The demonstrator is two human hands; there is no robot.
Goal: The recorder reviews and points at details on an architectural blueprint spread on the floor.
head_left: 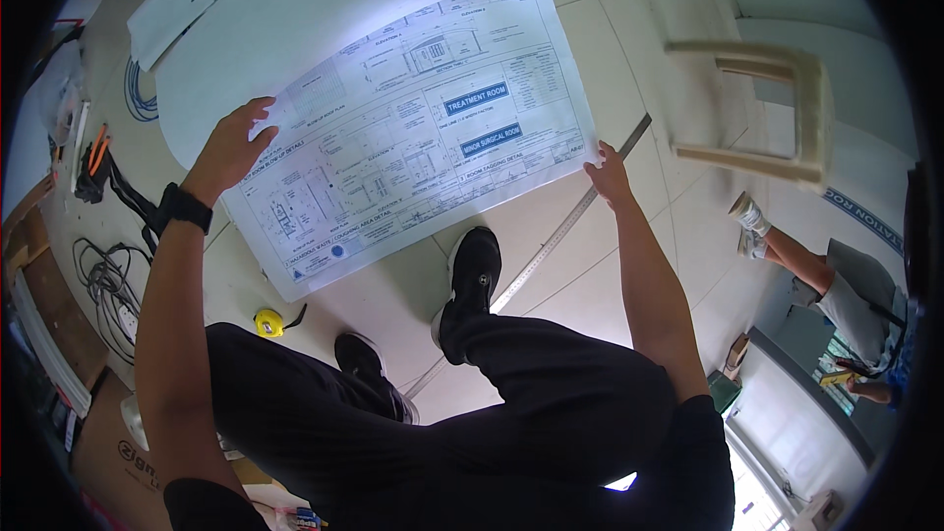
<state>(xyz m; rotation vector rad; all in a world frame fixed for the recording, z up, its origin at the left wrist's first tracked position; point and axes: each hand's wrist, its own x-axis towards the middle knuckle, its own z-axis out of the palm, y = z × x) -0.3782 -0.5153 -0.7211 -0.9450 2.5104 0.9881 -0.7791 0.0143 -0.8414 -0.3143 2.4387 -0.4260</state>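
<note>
A wide set of printed building plans (pixel 393 152) lies across the tiled floor before me, its far sheets turned back into a loose white roll (pixel 295 25). My left hand (pixel 236 146) rests at the left side of the printed sheet, thumb and forefinger apart with a gap between them. At the sheet's right corner, my right hand (pixel 610 177) pinches the edge of the paper. A long metal ruler (pixel 551 244) runs diagonally over the floor, passing close to that hand and under my raised foot. Below the sheet's left corner sits a yellow tape measure (pixel 268 323).
A pale wooden stool (pixel 811 118) stands at the right. Beyond it, another person (pixel 855 300) holds a yellow object. Tangled grey cable (pixel 108 290), a blue cable coil (pixel 141 98), orange-handled tools (pixel 96 152) and a cardboard box (pixel 103 462) lie along the left.
</note>
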